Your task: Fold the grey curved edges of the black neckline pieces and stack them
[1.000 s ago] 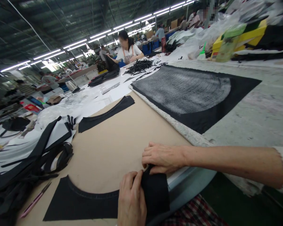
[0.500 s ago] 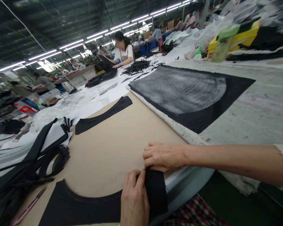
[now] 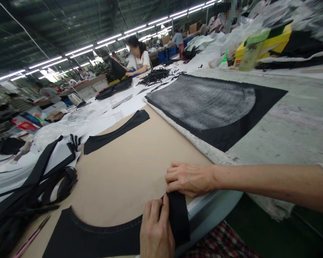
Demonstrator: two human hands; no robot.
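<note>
A black fabric piece [image 3: 97, 242] with a curved, notched inner edge lies along the near side of the tan board [image 3: 118, 172]. My left hand [image 3: 156, 227] presses on it, fingers bent together at the curved edge. Just beyond, my right hand [image 3: 190, 179] is closed on the same edge, its fingertips meeting my left ones. The right end of the piece shows below my right hand. A second curved black piece [image 3: 115, 134] lies at the board's far left. The pink-handled tool [image 3: 32, 238] rests at the near left.
A large black sheet [image 3: 210, 107] with a greyish coating lies on the pale surface [image 3: 293, 136] at right. Black strips [image 3: 34, 179] are heaped at left. Further off are a strip pile [image 3: 156, 76], a yellow box [image 3: 240, 52] and a person [image 3: 140, 59] handling dark material.
My left hand has shifted slightly right along the curved edge, and my right hand has barely moved. The person in the back has raised the dark material. The view has shifted a little.
</note>
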